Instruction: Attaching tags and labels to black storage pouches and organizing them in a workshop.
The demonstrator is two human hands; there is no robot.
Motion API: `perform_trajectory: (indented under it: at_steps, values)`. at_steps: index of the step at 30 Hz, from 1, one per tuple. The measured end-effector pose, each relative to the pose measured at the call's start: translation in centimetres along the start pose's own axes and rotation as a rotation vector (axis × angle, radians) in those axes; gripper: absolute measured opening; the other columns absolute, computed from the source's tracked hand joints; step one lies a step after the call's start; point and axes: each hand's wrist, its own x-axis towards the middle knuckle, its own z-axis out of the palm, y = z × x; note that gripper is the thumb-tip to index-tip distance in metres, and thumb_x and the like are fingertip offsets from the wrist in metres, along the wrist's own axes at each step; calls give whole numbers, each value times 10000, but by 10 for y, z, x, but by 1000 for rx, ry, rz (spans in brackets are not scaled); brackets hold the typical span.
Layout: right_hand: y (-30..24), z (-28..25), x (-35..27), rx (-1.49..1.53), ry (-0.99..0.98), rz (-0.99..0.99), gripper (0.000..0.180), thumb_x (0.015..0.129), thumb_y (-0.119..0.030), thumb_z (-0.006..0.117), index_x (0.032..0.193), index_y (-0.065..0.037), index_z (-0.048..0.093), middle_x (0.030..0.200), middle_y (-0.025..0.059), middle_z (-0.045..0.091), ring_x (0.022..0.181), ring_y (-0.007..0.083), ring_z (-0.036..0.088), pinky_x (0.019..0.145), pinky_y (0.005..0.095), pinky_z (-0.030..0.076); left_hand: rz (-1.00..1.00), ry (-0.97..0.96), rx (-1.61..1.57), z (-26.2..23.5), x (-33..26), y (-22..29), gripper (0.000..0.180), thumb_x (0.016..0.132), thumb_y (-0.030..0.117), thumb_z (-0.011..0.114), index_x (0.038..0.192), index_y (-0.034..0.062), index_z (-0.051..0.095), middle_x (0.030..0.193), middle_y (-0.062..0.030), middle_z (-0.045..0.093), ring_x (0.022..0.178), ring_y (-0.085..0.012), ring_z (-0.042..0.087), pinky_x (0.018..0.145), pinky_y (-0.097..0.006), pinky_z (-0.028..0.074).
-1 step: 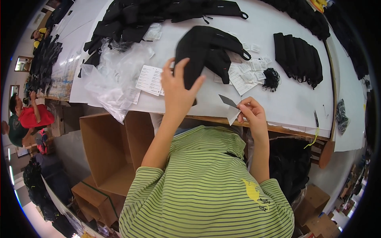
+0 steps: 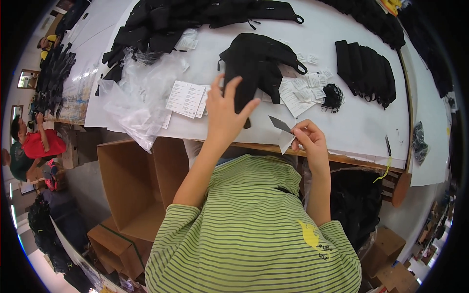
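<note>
Near the middle of the table, black zippered fabric pouches [image 2: 244, 68] lie overlapping, one end hanging toward the table's front edge. My left hand [image 2: 225, 110] is over the near end of these, with its fingers spread; whether it touches the cloth is hard to tell. By the front edge my right hand [image 2: 309, 137] pinches a folded hang tag [image 2: 280, 123], dark on one face and white on the other, with a thin black string. Behind the right hand lie white printed cards and small clear packets [image 2: 303, 90], beside a bundle of black strings [image 2: 333, 98].
Crumpled clear plastic bags [image 2: 139, 93] and a stack of printed cards [image 2: 184, 99] lie to the left. Black pouches are in a row [image 2: 365, 72] at right and in a pile [image 2: 161, 22] behind. Scissors-like snips [image 2: 388, 146] rest near the right edge. An open cardboard box [image 2: 129, 180] stands below.
My left hand has shifted slightly right and down. The black pouch beside it has turned, and its near end now reaches closer to the front edge. My right hand keeps its place.
</note>
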Motion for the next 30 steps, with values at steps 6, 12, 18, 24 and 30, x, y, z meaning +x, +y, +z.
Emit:
perform_trajectory:
  at_steps: [6,12,18,24,30]
  values:
    - [-4,-11,-7,-30,43,9,105,909,-125,603,913,-22,588,689,6,588,598,53,538,538,188,395,56,-195,-180,24,-38,-21,350,822,70,609,1158,171,608,1346,-162,401,1117,-356,436,956,-446,347]
    - [-13,-7,-8,-156,68,15,105,896,-124,620,883,-21,605,634,-23,546,541,33,476,487,188,329,313,-117,134,38,-50,-16,384,711,57,675,1042,251,668,1288,-47,472,1092,-297,439,928,-431,320]
    - [-13,15,4,-676,105,-162,103,838,-150,679,863,-52,662,542,-15,467,491,61,392,466,234,299,143,86,-41,15,-47,1,262,654,106,745,890,198,680,956,1,509,900,-233,443,783,-369,304]
    - [-6,52,16,-773,31,-398,90,822,-125,673,903,-87,676,709,43,632,489,143,540,471,274,417,6,23,-152,-15,-48,17,148,664,118,760,790,115,683,669,25,449,723,-177,413,725,-326,295]
    - [1,49,20,-844,-94,-481,123,835,-112,666,954,-85,653,658,35,593,514,115,538,483,260,409,-40,-63,-225,-24,-48,20,128,711,51,730,832,75,695,690,5,523,741,-152,432,702,-281,341]
